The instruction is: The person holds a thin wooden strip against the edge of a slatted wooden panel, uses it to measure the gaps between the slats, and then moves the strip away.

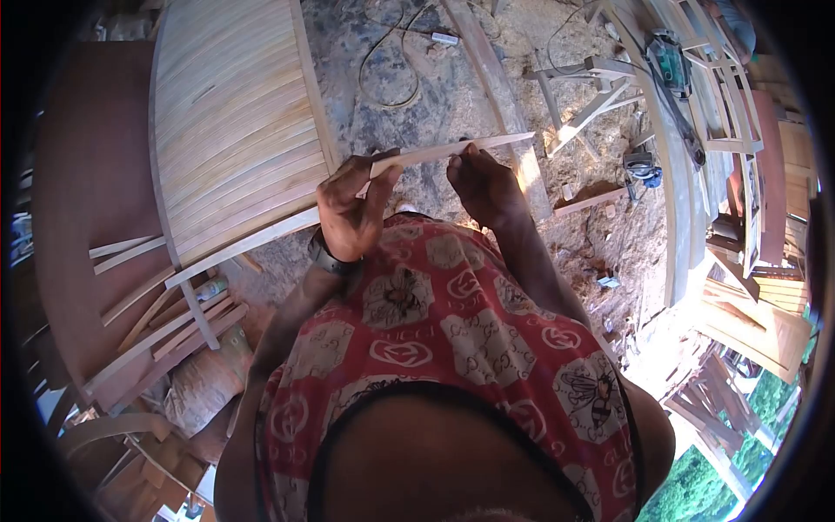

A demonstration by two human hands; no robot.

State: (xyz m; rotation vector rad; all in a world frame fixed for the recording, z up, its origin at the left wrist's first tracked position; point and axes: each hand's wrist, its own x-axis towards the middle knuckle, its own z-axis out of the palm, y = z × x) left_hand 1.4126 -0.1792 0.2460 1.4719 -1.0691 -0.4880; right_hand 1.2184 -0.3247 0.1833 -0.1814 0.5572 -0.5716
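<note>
A thin, pale wooden strip (426, 153) is stretched out in front of my chest, its free end pointing to the right. My left hand (352, 209), with a dark band at the wrist, pinches the strip's left end between thumb and fingers. Farther along, my right hand (485, 184) has its fingers closed on the strip's lower edge. Just left of my left hand lies a large slatted wooden panel (239, 113) with a pale frame around its slats.
Loose wood strips (187, 317) are piled at the lower left near a brown board (96, 165). A cable (416, 87) lies on the dusty floor ahead. To the right stand a wooden trestle (587, 104), a power tool (642, 167) and long timber frames (683, 157).
</note>
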